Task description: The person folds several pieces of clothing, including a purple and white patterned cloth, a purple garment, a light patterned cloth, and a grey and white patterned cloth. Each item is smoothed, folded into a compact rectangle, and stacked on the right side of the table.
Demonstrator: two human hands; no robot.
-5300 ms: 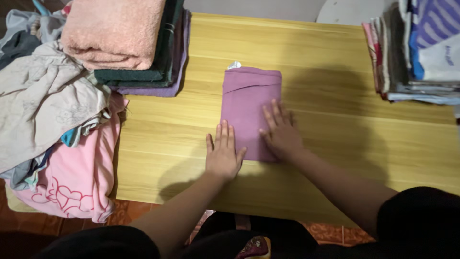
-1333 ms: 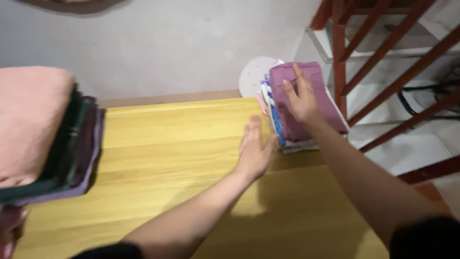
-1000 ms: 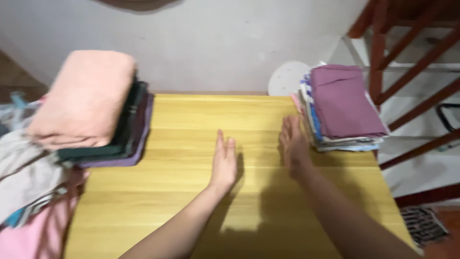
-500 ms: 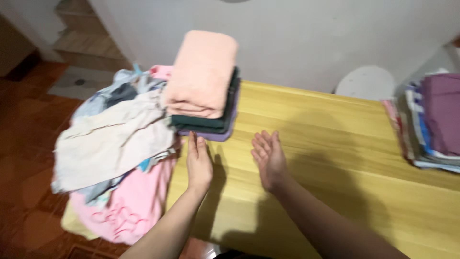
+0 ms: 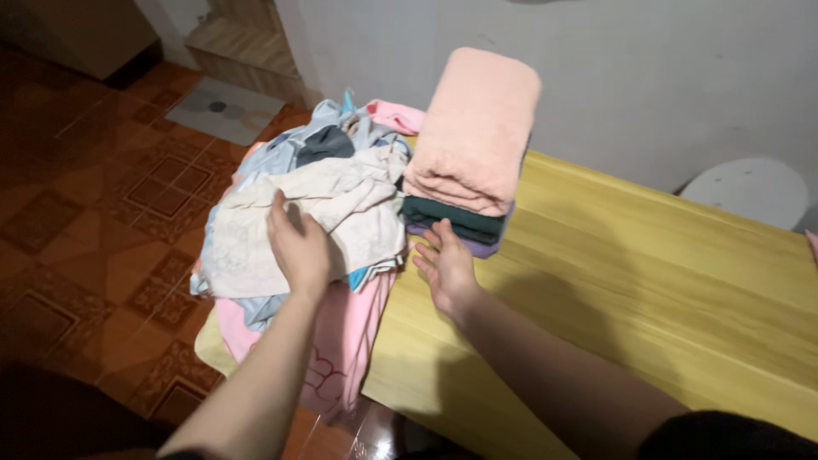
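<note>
Fingers of the left hand (image 5: 298, 243) are laid flat and slightly spread on a cream cloth (image 5: 328, 213) at the top of the heap of unfolded laundry (image 5: 290, 255); nothing is pinched yet. The right hand (image 5: 445, 266) is held open and empty over the table (image 5: 648, 281), just beside the heap and the folded pile (image 5: 469, 145) of towels. A fresh piece seems to be in the act of being chosen. For the next move a firm grip on the cream cloth would be called for, so that it could be drawn free of the pink garment (image 5: 341, 341) under it. Much of the heap is buried, its near edge hangs off the table, and the table's right end is cut off.
</note>
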